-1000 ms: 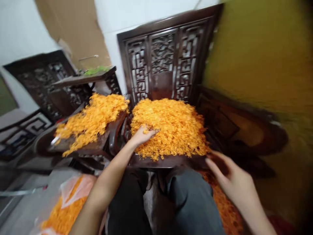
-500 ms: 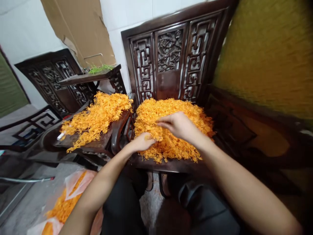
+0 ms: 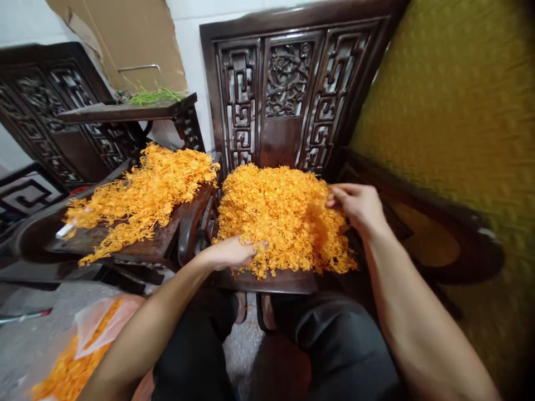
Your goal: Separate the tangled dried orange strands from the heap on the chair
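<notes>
A big heap of thin orange strands [image 3: 282, 214] covers the seat of a dark carved wooden chair [image 3: 288, 94] in front of me. My left hand [image 3: 229, 254] rests at the heap's near left edge, its fingers closed on a bunch of strands. At the heap's right side my right hand [image 3: 359, 207] pinches some strands between thumb and fingers. A second pile of orange strands [image 3: 142, 195] lies on the dark wooden seat to the left.
A clear plastic bag of orange strands [image 3: 83, 345] lies on the grey floor at lower left. Cardboard [image 3: 121, 39] leans on the white wall behind a small dark shelf [image 3: 125, 111] with green stems. A yellow-green cushion [image 3: 455, 111] fills the right. My dark-trousered knees are below.
My right hand has moved from the middle of the heap to its right side. My left hand has slid slightly toward me along the front edge. The view has shifted a little.
</notes>
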{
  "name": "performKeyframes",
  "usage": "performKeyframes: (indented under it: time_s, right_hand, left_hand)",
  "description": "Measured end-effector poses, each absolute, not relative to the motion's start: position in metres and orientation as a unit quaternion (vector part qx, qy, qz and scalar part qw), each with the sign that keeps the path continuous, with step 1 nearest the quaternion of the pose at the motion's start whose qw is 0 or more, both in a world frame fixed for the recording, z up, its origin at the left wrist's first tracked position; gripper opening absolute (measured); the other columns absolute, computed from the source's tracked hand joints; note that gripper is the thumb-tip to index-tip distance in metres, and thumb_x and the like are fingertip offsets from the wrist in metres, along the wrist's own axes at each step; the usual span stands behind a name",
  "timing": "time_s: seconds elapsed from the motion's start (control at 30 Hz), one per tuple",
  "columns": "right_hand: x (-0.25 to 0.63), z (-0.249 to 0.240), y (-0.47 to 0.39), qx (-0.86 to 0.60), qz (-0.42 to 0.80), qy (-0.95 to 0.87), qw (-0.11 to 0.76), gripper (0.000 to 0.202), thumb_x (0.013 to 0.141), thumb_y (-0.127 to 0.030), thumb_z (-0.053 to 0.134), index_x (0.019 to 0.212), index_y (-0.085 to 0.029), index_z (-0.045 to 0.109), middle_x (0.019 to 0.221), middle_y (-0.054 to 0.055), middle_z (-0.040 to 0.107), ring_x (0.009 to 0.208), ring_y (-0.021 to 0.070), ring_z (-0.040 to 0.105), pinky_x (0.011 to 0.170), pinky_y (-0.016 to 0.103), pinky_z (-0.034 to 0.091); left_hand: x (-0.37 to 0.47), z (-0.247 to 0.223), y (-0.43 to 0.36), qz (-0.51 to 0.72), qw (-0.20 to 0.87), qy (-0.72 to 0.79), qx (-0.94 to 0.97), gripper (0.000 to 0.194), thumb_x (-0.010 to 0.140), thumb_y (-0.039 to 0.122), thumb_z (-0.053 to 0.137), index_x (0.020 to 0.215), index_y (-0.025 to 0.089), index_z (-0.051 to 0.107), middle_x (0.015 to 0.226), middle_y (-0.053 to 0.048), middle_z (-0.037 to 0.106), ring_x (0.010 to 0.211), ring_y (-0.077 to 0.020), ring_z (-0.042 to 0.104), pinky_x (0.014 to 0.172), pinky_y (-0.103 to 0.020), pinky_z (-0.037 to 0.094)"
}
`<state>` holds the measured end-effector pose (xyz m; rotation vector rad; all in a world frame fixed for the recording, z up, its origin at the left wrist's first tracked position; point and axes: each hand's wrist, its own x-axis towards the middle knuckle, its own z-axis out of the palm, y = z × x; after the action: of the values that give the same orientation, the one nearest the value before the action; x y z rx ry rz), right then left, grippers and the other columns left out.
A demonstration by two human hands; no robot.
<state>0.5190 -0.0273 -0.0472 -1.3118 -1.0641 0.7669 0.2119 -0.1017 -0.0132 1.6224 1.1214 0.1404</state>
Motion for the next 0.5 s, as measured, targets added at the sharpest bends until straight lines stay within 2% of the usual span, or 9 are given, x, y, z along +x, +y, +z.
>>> performKeyframes:
  time_s: [0.13, 0.27, 0.37, 0.43, 0.5]
  right_hand:
    - [0.489, -0.052, -0.043, -0.511, 0.431, -0.557, 0.493, 0.035, 0.073, -0.044, 0.076, 0.091, -0.014, 0.073, 0.072, 0.002, 0.066, 0.056, 0.0111, 0.055, 0.050, 0.025, 0.045]
    - [0.443, -0.034, -0.054, -0.431, 0.484, -0.605, 0.462, 0.039, 0.088, -0.054, 0.058, 0.094, -0.017, 0.069, 0.066, -0.004, 0.047, 0.055, 0.0095, 0.039, 0.049, 0.024, 0.032]
    - [0.427, -0.024, -0.055, -0.454, 0.403, -0.671, 0.425, 0.047, 0.086, -0.065, 0.062, 0.074, -0.019, 0.060, 0.061, -0.005, 0.043, 0.055, 0.0100, 0.037, 0.050, 0.024, 0.031]
    - [0.424, -0.026, -0.051, -0.503, 0.308, -0.665, 0.458, 0.053, 0.084, -0.068, 0.063, 0.065, -0.021, 0.049, 0.057, -0.005, 0.041, 0.054, 0.0102, 0.037, 0.050, 0.025, 0.031]
    - [0.426, -0.030, -0.043, -0.540, 0.247, -0.631, 0.499, 0.055, 0.087, -0.069, 0.060, 0.063, -0.023, 0.044, 0.055, -0.004, 0.041, 0.053, 0.0109, 0.040, 0.049, 0.025, 0.033]
  left_hand:
    - [0.210, -0.020, -0.100, 0.040, 0.543, 0.493, 0.679, 0.061, 0.084, 0.067, 0.056, 0.049, 0.022, 0.035, 0.038, 0.003, 0.029, 0.036, -0.0092, 0.021, 0.042, -0.029, 0.012]
    - [0.216, -0.029, -0.098, 0.045, 0.532, 0.460, 0.709, 0.056, 0.081, 0.065, 0.061, 0.052, 0.022, 0.041, 0.042, 0.003, 0.036, 0.040, -0.0098, 0.025, 0.043, -0.029, 0.016]
    - [0.219, -0.027, -0.098, 0.024, 0.512, 0.447, 0.734, 0.058, 0.082, 0.065, 0.060, 0.049, 0.021, 0.042, 0.041, 0.002, 0.039, 0.039, -0.0104, 0.029, 0.043, -0.029, 0.019]
    - [0.222, -0.024, -0.097, 0.041, 0.523, 0.455, 0.719, 0.059, 0.083, 0.067, 0.059, 0.049, 0.021, 0.042, 0.041, 0.002, 0.039, 0.038, -0.0103, 0.028, 0.043, -0.029, 0.017]
    - [0.224, -0.020, -0.098, 0.073, 0.571, 0.465, 0.672, 0.058, 0.081, 0.067, 0.062, 0.051, 0.022, 0.040, 0.040, 0.003, 0.034, 0.036, -0.0090, 0.023, 0.042, -0.028, 0.013]
